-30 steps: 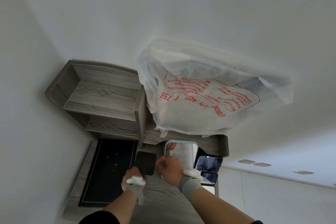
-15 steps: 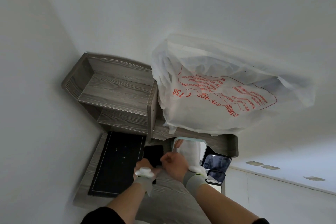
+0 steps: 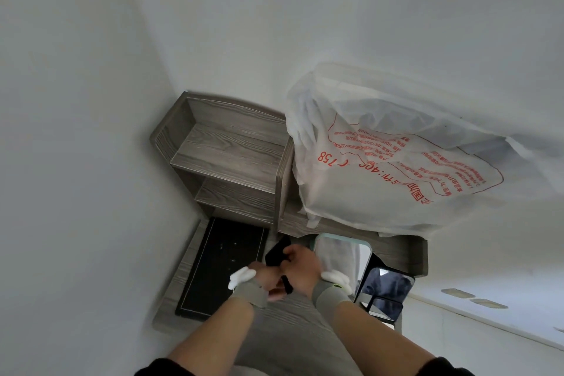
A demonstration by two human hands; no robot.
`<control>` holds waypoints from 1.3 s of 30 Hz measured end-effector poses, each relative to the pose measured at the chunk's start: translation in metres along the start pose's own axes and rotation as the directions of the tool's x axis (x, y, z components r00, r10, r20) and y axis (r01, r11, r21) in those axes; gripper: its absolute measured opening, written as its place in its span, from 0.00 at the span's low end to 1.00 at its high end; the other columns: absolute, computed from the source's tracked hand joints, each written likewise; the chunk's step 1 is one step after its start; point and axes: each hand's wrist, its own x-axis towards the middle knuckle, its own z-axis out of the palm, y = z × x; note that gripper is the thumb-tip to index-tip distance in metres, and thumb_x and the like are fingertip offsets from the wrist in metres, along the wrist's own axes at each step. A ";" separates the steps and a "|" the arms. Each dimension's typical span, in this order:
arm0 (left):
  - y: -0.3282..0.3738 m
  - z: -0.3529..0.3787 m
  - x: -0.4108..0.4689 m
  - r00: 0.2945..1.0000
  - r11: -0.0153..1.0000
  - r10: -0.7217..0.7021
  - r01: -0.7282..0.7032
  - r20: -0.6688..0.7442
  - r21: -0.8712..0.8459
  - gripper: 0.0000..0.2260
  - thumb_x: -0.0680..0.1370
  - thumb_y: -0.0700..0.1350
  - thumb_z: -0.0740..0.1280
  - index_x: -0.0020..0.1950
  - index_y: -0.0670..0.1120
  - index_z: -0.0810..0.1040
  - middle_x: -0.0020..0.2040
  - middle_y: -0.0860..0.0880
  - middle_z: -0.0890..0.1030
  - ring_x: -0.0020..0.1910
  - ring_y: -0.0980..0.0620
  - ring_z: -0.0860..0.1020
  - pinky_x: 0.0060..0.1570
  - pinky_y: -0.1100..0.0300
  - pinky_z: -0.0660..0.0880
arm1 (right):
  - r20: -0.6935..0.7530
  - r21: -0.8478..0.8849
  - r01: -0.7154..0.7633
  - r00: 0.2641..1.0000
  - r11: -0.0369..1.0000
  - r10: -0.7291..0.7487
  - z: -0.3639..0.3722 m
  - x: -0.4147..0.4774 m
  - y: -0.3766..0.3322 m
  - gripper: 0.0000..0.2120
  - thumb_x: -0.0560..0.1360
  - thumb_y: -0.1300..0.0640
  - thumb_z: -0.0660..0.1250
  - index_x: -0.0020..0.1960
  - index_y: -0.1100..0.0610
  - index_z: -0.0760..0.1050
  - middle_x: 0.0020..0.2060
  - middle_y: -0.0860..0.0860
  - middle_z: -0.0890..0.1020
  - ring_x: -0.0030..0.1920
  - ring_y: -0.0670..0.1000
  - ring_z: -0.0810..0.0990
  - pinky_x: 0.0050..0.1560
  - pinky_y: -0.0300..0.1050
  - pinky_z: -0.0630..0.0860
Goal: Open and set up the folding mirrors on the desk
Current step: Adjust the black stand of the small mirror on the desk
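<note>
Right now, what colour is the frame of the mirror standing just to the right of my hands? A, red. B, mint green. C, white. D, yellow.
B: the mirror standing upright on the desk beside the right hand has a mint-green frame, while that hand and the left hand have their grip on a black folding mirror.

black mirror [image 3: 276,253] mostly hidden behind hands [image 3: 300,265], left fingertips [image 3: 275,295] blurred
</note>
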 end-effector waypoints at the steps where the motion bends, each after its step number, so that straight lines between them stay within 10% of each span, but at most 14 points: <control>1: -0.001 -0.002 -0.004 1.000 0.998 -0.008 0.008 0.012 -0.054 0.07 0.77 0.36 0.68 0.46 0.32 0.75 0.34 0.38 0.81 0.32 0.44 0.82 0.26 0.53 0.80 | -0.025 -0.003 0.007 1.000 1.000 -0.007 0.000 0.000 -0.003 0.18 0.73 0.57 0.66 0.63 0.51 0.76 0.58 0.51 0.79 0.58 0.51 0.79 0.58 0.39 0.72; 10: -0.013 -0.029 -0.005 0.996 0.975 -0.034 0.051 0.079 -0.218 0.13 0.70 0.42 0.77 0.49 0.35 0.83 0.45 0.38 0.86 0.45 0.42 0.86 0.45 0.51 0.83 | 0.009 -0.057 0.011 1.000 0.998 -0.010 0.008 0.008 -0.021 0.23 0.73 0.56 0.66 0.68 0.53 0.71 0.62 0.54 0.76 0.63 0.55 0.75 0.61 0.41 0.69; 16: -0.017 -0.036 -0.019 0.973 0.916 -0.025 0.114 0.230 -0.385 0.10 0.73 0.37 0.73 0.52 0.34 0.81 0.49 0.37 0.84 0.42 0.44 0.84 0.36 0.56 0.83 | 0.036 -0.004 -0.063 0.997 0.998 0.063 0.019 0.009 -0.020 0.29 0.73 0.52 0.66 0.73 0.53 0.65 0.64 0.55 0.78 0.64 0.57 0.76 0.59 0.43 0.71; 20: -0.022 -0.042 -0.021 0.960 0.936 -0.014 0.111 0.278 -0.335 0.13 0.73 0.39 0.74 0.56 0.35 0.81 0.53 0.37 0.84 0.55 0.42 0.83 0.57 0.49 0.80 | 0.062 0.019 -0.088 0.994 0.996 0.087 0.022 0.012 -0.022 0.30 0.73 0.50 0.65 0.74 0.53 0.63 0.58 0.55 0.81 0.57 0.56 0.79 0.49 0.41 0.69; 27: -0.022 -0.043 -0.025 0.970 0.995 0.090 -0.081 0.225 -0.049 0.12 0.71 0.42 0.76 0.49 0.36 0.82 0.46 0.39 0.86 0.43 0.44 0.86 0.41 0.55 0.83 | 0.122 0.011 -0.102 0.987 0.995 0.100 0.014 0.014 -0.027 0.21 0.73 0.52 0.63 0.65 0.55 0.70 0.54 0.54 0.80 0.52 0.57 0.79 0.49 0.44 0.72; 31: -0.022 -0.044 -0.023 0.954 0.966 0.196 -0.227 0.225 0.121 0.12 0.73 0.39 0.74 0.52 0.34 0.81 0.49 0.37 0.85 0.47 0.41 0.85 0.48 0.50 0.83 | 0.121 0.022 -0.074 0.990 0.997 0.071 0.005 0.014 -0.028 0.15 0.72 0.52 0.63 0.59 0.52 0.72 0.52 0.52 0.80 0.46 0.53 0.76 0.46 0.43 0.73; 36: -0.030 -0.027 -0.015 0.935 0.870 0.352 -0.342 0.039 0.356 0.04 0.68 0.38 0.75 0.37 0.44 0.81 0.39 0.45 0.83 0.38 0.45 0.84 0.38 0.51 0.84 | 0.068 0.016 -0.010 0.998 1.000 0.008 -0.009 0.005 -0.026 0.23 0.71 0.54 0.63 0.66 0.45 0.70 0.54 0.52 0.82 0.45 0.52 0.79 0.45 0.40 0.75; 39: -0.030 -0.011 -0.013 0.855 0.730 0.518 -0.430 -0.020 0.531 0.06 0.64 0.42 0.71 0.32 0.53 0.78 0.32 0.55 0.81 0.31 0.60 0.80 0.33 0.68 0.78 | 0.005 -0.021 0.088 0.996 0.996 -0.088 -0.019 -0.006 -0.024 0.25 0.68 0.56 0.65 0.65 0.44 0.72 0.55 0.51 0.83 0.53 0.53 0.81 0.53 0.43 0.78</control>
